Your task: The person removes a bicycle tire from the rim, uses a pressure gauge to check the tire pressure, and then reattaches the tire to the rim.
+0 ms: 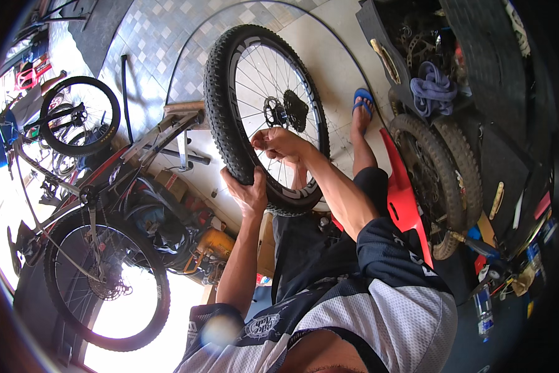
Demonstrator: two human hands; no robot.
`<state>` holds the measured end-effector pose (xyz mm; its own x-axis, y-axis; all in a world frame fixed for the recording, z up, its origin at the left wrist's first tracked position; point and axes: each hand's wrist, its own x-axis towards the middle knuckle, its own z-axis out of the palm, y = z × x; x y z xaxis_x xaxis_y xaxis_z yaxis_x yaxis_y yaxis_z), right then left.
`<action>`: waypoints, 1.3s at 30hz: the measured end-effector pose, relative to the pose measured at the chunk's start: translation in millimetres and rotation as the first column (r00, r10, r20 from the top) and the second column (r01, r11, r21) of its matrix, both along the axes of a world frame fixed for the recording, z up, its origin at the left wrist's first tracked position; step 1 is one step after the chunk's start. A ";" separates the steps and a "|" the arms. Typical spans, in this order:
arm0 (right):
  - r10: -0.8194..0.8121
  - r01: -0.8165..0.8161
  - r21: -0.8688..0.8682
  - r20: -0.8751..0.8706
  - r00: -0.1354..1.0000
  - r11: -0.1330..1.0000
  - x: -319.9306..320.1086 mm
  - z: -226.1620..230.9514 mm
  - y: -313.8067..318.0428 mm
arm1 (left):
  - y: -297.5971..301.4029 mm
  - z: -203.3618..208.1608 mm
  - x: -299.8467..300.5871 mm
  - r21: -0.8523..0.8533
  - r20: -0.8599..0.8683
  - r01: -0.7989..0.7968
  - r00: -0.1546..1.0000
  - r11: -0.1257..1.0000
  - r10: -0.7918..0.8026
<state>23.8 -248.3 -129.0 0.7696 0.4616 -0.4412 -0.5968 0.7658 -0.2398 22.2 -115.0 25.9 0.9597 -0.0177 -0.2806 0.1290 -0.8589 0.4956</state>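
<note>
A bicycle wheel point(214, 102) with a black knobby tire stands tilted in front of me, over my lap. Its hub carries a brake disc point(274, 112) and a dark cassette point(296, 110). My left hand point(248, 191) is wrapped round the tire at the near left, thumb on the sidewall. Over the spokes, close to the inner edge of the rim, is my right hand point(280, 144), its thumb and fingertips pinched together. Whatever sits between those fingertips is too small to make out. Through the spokes a patch of skin shows below that hand.
Bicycles stand at the left, one with its rear wheel point(108, 280) near me. A red plastic seat point(404, 193) is at my right, beside worn tires point(425, 180). A purple cloth point(433, 89) lies on a dark bench. A thin black hoop curves across the tiled floor.
</note>
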 end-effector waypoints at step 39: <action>0.214 -0.214 -0.101 -0.015 0.977 0.972 5.8 6.9 -0.3 | -12.1 12.3 4.8 -0.089 -0.015 -0.077 0.997 0.993 0.076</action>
